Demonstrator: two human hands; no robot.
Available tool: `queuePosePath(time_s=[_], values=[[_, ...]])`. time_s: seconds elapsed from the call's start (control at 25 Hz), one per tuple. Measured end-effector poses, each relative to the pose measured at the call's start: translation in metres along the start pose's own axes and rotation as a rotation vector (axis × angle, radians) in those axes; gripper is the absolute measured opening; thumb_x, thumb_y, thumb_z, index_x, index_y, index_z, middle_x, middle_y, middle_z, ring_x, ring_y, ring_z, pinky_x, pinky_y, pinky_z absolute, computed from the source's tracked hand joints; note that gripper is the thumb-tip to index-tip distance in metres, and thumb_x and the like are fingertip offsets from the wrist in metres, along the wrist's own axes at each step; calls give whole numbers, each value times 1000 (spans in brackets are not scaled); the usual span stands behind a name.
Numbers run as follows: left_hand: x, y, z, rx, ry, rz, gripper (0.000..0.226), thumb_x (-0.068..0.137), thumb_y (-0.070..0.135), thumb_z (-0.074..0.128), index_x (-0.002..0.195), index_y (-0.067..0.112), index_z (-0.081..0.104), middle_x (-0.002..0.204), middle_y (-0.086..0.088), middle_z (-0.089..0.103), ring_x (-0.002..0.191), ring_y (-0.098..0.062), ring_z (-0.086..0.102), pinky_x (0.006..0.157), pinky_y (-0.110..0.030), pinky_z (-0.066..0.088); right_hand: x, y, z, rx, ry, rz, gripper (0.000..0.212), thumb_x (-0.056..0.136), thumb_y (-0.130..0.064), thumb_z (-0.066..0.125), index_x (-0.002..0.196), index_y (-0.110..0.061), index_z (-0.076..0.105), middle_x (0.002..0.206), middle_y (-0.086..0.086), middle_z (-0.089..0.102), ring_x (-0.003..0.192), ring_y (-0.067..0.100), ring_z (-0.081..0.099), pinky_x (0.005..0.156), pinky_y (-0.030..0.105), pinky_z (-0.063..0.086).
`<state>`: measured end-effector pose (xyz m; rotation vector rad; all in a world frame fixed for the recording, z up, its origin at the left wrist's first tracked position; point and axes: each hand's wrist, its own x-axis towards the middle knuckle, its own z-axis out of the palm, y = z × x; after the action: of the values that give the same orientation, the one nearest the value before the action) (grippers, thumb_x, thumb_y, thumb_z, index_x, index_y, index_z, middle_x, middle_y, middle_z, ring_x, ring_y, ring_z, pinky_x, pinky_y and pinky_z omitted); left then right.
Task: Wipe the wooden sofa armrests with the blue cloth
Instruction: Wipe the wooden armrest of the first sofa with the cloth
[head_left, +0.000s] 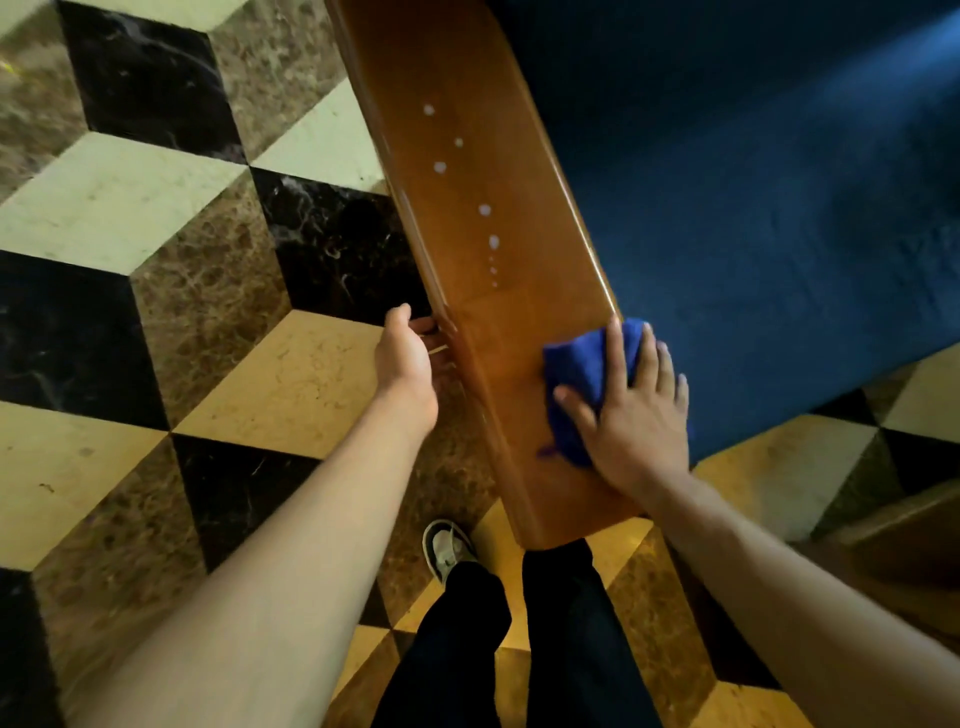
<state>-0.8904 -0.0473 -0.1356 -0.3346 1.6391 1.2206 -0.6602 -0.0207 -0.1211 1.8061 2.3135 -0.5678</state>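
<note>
Head view: right hand (636, 415) lies flat, fingers spread, pressing the blue cloth (587, 374) onto the near end of the wooden sofa armrest (467, 249). Left hand (408, 358) grips the armrest's outer edge, fingers curled under. White droplets (484, 210) dot the wood farther along, beside the blue seat cushion (769, 208).

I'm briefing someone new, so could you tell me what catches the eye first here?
The right hand presses a blue cloth flat on the near end of the wooden armrest. A trail of white droplets runs along it farther up, and the left hand holds its outer edge.
</note>
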Motion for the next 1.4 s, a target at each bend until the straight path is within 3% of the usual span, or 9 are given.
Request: queuePosePath(time_s=[0.2,0.36,0.56,0.64,0.76,0.96,1.12,1.28,1.4], values=[[7,16,2,-31,-5,-10,47,96,46,43,99,10,73,93,-10,79,89,-30,73,80,-41,56,4,-81,18,-221,8,-84,112,81,-89,25,160,-17,-9,165,28,-17,149,51,-21,117,72,-4],[21,38,-1,-6,-23,16,42,100,48,39,96,19,69,99,-9,77,96,-28,72,82,-42,58,47,-135,27,-223,72,-163,111,86,-59,61,161,-18,-10,164,28,-19,148,51,-24,118,72,-2],[39,81,11,24,-49,16,50,103,52,37,118,15,67,117,-10,73,108,-28,69,99,-48,53,99,-180,30,-215,137,-258,101,93,-33,63,160,-17,-12,165,27,-18,150,48,-21,121,67,-1],[48,99,19,48,-53,24,53,104,52,37,122,12,66,114,-7,72,104,-23,68,92,-40,54,124,-195,26,-225,148,-307,101,94,-28,63,159,-18,-13,165,26,-17,151,47,-20,122,65,0],[72,135,36,-56,-73,11,39,105,46,40,95,19,68,94,-1,69,92,-18,67,71,-29,51,176,-226,14,-214,194,-346,88,98,-35,55,161,-20,-6,167,24,-11,153,46,-13,123,63,2],[117,201,49,18,-161,13,54,103,53,37,134,19,65,130,-10,69,120,-30,64,109,-45,47,262,-278,0,-234,235,-384,66,105,-39,39,162,-21,10,168,24,0,154,46,-2,123,62,10],[162,262,48,49,-170,22,62,102,59,35,138,17,62,131,-13,70,118,-31,66,109,-48,48,312,-321,-12,-275,218,-353,68,105,-39,41,162,-21,10,169,21,-1,155,44,-3,124,60,9],[168,264,32,201,-152,62,61,101,61,34,112,15,72,102,-9,80,98,-30,74,86,-43,58,273,-300,-17,-129,239,-309,83,95,-31,61,162,-25,14,170,15,1,156,38,-3,125,58,9],[175,247,23,267,-133,36,58,102,60,32,106,14,67,101,-9,77,97,-29,72,87,-47,54,189,-251,-5,-121,216,-83,100,88,-54,66,163,-27,5,171,13,-4,156,36,-8,124,60,10]])
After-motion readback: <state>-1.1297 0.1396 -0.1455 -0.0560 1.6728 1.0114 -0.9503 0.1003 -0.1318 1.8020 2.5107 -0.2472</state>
